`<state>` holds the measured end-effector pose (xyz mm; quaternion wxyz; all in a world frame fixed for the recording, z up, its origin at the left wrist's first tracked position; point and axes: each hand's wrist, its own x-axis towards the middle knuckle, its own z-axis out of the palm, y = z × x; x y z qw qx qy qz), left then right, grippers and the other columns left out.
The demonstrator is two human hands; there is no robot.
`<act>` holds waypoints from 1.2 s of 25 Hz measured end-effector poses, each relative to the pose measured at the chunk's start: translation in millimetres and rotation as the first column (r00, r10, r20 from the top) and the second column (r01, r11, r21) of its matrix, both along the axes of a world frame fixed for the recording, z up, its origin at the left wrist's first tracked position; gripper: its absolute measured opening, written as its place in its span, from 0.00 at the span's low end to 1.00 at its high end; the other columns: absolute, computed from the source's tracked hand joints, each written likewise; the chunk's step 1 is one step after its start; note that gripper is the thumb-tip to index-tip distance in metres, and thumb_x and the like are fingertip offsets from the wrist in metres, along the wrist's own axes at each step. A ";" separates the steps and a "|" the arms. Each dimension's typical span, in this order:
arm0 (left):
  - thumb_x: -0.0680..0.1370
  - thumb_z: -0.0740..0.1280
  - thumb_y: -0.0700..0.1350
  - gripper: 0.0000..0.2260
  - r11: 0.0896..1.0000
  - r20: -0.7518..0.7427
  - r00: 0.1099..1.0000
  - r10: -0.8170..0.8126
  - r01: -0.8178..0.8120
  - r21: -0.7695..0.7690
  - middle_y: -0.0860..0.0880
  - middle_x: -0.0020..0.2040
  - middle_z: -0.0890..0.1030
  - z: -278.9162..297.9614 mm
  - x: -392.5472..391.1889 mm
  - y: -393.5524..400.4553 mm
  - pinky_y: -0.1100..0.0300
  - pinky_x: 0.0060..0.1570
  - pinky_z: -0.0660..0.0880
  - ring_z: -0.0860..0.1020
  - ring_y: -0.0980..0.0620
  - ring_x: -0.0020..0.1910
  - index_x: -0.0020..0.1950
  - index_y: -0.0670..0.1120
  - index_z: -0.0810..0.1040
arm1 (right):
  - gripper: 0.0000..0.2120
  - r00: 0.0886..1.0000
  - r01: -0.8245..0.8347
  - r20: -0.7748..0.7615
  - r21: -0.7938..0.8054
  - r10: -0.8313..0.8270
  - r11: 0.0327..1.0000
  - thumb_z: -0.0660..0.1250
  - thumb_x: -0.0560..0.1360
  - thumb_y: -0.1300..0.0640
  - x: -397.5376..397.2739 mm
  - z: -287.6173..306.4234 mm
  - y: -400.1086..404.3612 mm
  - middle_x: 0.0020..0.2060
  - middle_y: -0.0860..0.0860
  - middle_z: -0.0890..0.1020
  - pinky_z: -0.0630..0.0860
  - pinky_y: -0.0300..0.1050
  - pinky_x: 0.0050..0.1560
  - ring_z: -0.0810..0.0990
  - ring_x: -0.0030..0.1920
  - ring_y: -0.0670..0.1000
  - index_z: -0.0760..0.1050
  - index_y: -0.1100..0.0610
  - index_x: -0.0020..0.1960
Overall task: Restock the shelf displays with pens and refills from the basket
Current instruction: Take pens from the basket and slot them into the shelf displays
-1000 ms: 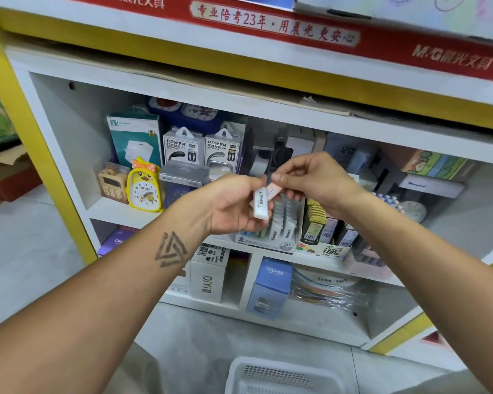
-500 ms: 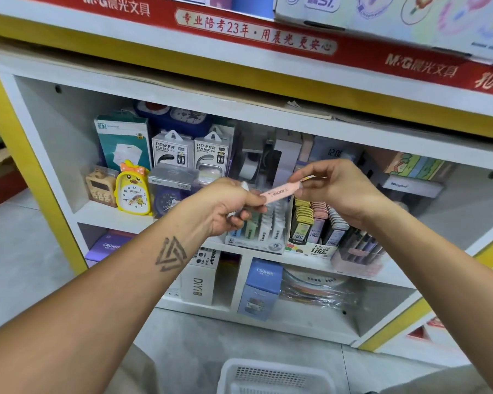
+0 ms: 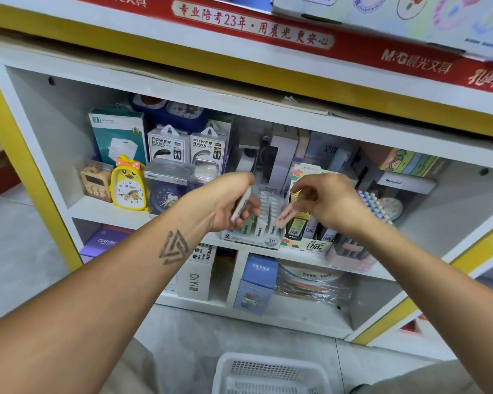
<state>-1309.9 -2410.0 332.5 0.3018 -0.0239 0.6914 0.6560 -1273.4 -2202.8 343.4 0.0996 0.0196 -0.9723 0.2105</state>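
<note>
- R hand [image 3: 329,203] pinches pink refill [image 3: 285,215], tip down just over display box [image 3: 264,223].
- L hand [image 3: 231,203] curls round white refill [image 3: 241,204].
- Rows packed tight; pink one may miss its slot & knock others.
- Basket [image 3: 271,373] on floor below.

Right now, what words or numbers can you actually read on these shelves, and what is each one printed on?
"专业陪考23年·用晨光更安心" and "M&G晨光文具": red banner.
"POWER BANK": two white boxes.
"CRUHRE": purple box and blue box.
"DIY": white box.
"2B": refill display box.
"100": yellow-fronted display box.
Print on the pink refill case in the right hand is too small to read.
</note>
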 end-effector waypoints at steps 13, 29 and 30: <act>0.80 0.54 0.45 0.20 1.000 0.020 1.000 0.007 -0.007 -0.009 0.45 0.35 0.75 5.4 1.8 -6.8 0.62 0.28 0.64 0.67 0.52 0.29 0.59 0.33 0.78 | 0.05 0.992 0.029 0.122 -0.527 0.041 0.849 0.72 0.73 0.71 -0.4 -6.6 -5.7 0.37 0.60 0.86 0.84 0.45 0.42 0.84 0.34 0.53 0.82 0.66 0.47; 0.82 0.63 0.41 0.07 1.000 -0.003 1.000 0.013 -0.013 0.014 0.46 0.35 0.76 -4.6 2.7 -3.0 0.57 0.37 0.77 0.75 0.50 0.33 0.45 0.40 0.76 | 0.05 0.982 -0.186 0.081 0.313 0.169 0.931 0.66 0.78 0.61 -2.8 -50.3 -21.0 0.43 0.52 0.82 0.79 0.50 0.46 0.81 0.44 0.55 0.81 0.56 0.49; 0.82 0.63 0.40 0.07 1.000 0.002 1.000 0.018 -0.018 0.025 0.45 0.36 0.76 -4.4 2.6 -3.0 0.56 0.38 0.78 0.76 0.50 0.34 0.47 0.40 0.76 | 0.06 0.981 -0.189 0.097 0.325 0.167 0.926 0.66 0.78 0.62 -4.1 -51.0 -21.6 0.44 0.52 0.82 0.79 0.49 0.46 0.80 0.44 0.55 0.82 0.56 0.49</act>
